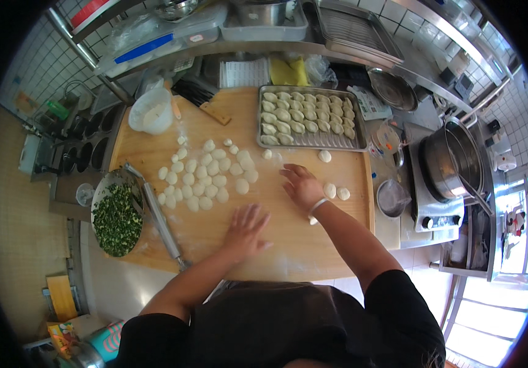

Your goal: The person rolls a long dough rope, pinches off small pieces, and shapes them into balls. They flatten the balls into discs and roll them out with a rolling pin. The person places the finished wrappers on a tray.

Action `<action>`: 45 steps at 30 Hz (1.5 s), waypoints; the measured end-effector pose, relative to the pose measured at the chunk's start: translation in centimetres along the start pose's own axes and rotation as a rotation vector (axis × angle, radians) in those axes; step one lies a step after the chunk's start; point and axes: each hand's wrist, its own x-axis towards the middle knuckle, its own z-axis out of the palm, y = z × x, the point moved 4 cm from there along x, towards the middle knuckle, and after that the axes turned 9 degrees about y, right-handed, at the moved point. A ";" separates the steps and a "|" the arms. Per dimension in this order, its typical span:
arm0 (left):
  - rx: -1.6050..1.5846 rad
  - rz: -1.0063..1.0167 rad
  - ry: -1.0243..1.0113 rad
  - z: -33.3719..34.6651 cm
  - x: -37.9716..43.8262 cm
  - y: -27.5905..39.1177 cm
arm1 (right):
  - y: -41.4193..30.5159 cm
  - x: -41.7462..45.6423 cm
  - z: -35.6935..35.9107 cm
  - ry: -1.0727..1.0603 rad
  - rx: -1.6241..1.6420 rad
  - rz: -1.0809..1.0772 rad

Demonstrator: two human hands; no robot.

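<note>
My left hand (245, 233), slightly blurred, is held palm down with spread fingers over the front middle of the wooden board (282, 257). Farther forward and right, my right hand (302, 186) reaches over the board, fingers apart, with nothing visible in it. Many flattened dough pieces (206, 175) lie on the board's left half. Two dough balls (336, 191) sit right of my right hand, and another dough piece (313, 221) is partly hidden under that wrist. Behind them, a metal tray (312, 141) holds rows of filled dumplings (296, 115).
A bowl of chopped green filling (117, 221) stands at the board's left edge beside a metal rolling pin (161, 220). Farther back are a white tub (151, 110) and a wood-handled scraper (215, 113). A large pot (448, 161) stands on a cooker at right; a metal shelf (264, 48) crosses behind.
</note>
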 end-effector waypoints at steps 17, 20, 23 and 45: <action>-0.802 -0.584 0.533 -0.6 8.0 -11.8 | -4.7 -4.3 2.5 -0.179 -0.235 -0.081; -0.123 -0.172 0.497 -1.3 12.7 -15.7 | -4.8 -9.6 0.2 -0.081 -0.170 0.011; 0.015 -0.090 0.290 -0.3 15.7 -18.3 | -4.1 -12.7 -1.2 -0.012 -0.196 0.031; 0.062 -0.061 -0.141 -0.6 -2.2 -4.1 | -4.0 -10.8 0.5 -0.436 -0.403 -0.154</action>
